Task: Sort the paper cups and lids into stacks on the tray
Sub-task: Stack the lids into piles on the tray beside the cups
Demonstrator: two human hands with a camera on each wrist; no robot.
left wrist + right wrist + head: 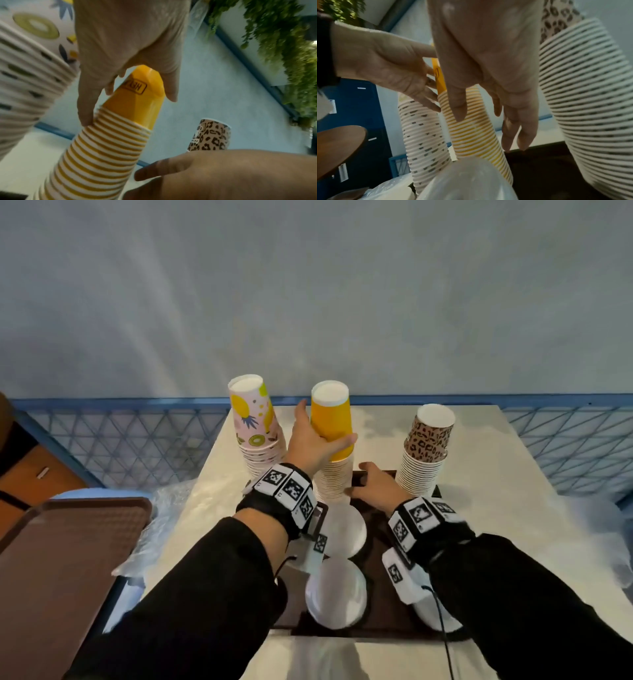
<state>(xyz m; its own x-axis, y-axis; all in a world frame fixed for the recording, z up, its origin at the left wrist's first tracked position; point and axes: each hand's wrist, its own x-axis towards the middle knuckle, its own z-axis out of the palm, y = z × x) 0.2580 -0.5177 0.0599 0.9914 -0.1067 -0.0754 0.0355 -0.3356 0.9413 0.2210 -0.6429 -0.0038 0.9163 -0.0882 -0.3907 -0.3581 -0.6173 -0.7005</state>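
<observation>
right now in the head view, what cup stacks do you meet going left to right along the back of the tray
fruit stack → orange stack, held by the left hand → leopard stack

Person: black long sleeves (205,594); black wrist straps (270,505) carrying white blocks with black square-code markers; thin black cable (442,621) at right wrist.

A pale grey wall (308,285) rises behind a blue lattice railing (120,440).

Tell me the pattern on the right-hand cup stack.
Leopard print, brown and black, on the right-hand cup stack; clearest in the head view.
</observation>
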